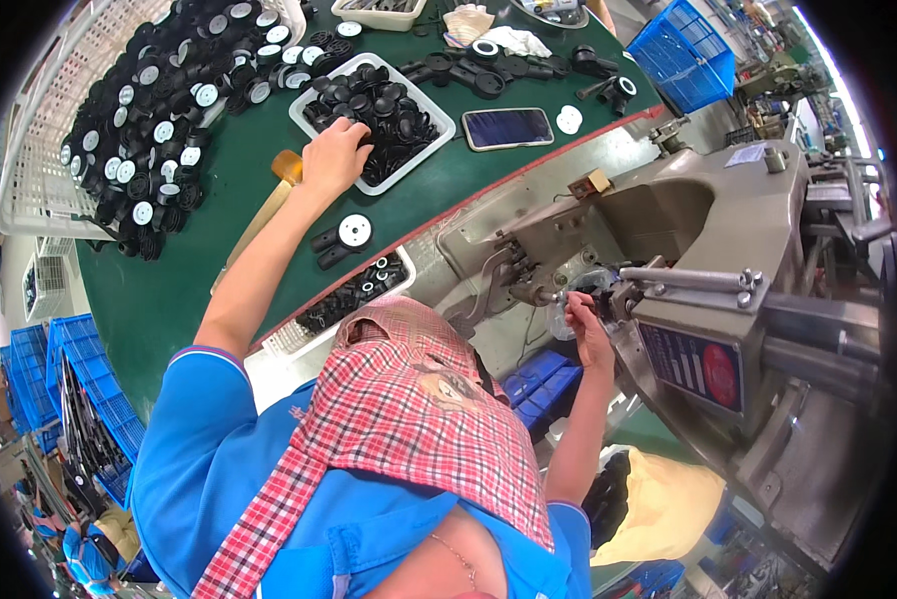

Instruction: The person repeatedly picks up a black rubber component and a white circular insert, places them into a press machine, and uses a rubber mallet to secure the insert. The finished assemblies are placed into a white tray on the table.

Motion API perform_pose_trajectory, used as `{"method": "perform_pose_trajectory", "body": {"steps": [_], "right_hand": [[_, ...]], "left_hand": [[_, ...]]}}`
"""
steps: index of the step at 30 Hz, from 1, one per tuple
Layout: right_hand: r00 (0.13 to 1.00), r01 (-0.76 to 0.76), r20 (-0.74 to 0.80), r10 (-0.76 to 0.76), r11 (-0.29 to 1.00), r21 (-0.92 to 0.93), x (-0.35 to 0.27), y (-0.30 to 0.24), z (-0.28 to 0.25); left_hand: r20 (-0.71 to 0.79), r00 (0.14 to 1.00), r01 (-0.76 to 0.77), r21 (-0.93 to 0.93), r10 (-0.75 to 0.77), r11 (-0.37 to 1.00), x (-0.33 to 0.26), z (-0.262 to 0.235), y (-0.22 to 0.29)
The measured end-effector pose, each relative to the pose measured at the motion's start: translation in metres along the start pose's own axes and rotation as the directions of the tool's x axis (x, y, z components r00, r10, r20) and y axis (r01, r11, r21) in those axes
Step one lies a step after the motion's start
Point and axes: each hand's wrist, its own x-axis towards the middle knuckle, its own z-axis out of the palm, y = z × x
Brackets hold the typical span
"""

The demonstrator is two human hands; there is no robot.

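Black plastic caps fill a white tray (439, 125) on the green worktop (229, 190); the left hand (334, 155) rests curled among them, while the right hand (586, 324) pinches a small part at the grey machine (698, 230).

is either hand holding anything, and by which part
Cannot tell for the left hand, fingers in the tray of black parts. The right hand pinches something small at the machine.

Your left hand (334, 155) rests in the tray (439, 135) of small parts at upper centre of the frame, on the table (179, 290). A heap of parts (159, 110) lies upper left of it; a phone (508, 128) lies just right of the tray. Your right hand (588, 329) sits at centre right, against the machine (708, 290) filling the right side. 1 crate (683, 50) stands at upper right.
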Motion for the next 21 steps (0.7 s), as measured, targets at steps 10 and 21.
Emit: {"method": "perform_pose_trajectory", "body": {"steps": [10, 21], "right_hand": [[0.772, 0.309, -0.078, -0.631, 0.480, -0.821, -0.011, 0.016, 0.051], [0.942, 0.334, 0.244, -0.231, 0.570, -0.751, -0.028, 0.055, 0.113]], "left_hand": [[-0.019, 0.975, -0.221, 0.047, 0.222, 0.974, 0.010, 0.012, -0.009], [0.077, 0.967, 0.233, -0.647, -0.241, 0.726, -0.028, -0.023, -0.002]]}}
